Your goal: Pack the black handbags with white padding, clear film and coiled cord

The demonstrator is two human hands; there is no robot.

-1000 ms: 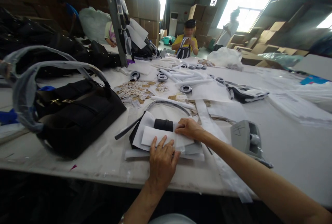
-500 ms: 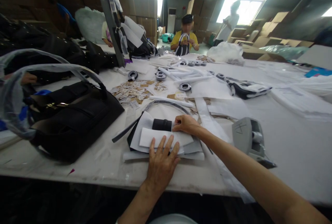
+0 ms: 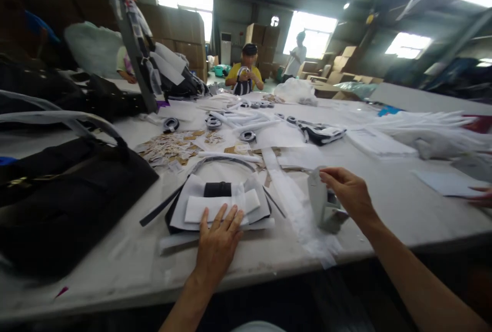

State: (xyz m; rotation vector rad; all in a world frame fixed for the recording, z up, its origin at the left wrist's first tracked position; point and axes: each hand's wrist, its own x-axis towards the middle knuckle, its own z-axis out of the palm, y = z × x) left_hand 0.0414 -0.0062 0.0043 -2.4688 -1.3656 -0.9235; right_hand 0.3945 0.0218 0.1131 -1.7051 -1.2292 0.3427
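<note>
My left hand [image 3: 219,240] lies flat, fingers spread, on a folded white foam strip [image 3: 196,210]. That strip rests on white sheeting over a flat black bag piece [image 3: 172,218], beside a small black rolled piece [image 3: 217,189]. A dark curved handle [image 3: 226,159] arches behind them. On the right, my right hand [image 3: 348,191] is at the top of a grey tape dispenser [image 3: 317,201], thumb and fingers pinched together. Whether it grips the dispenser or a tape end is hidden.
A black handbag [image 3: 77,193] with wrapped handles stands at left. Tags [image 3: 169,147], tape rolls [image 3: 248,136] and white tubes [image 3: 246,119] lie further back. Another person's hand [image 3: 480,196] reaches in at right. A person in yellow [image 3: 234,73] works across the table.
My right hand has left the black rolled piece and moved right to the tape dispenser. My left hand stays on the foam strip. The view has turned right.
</note>
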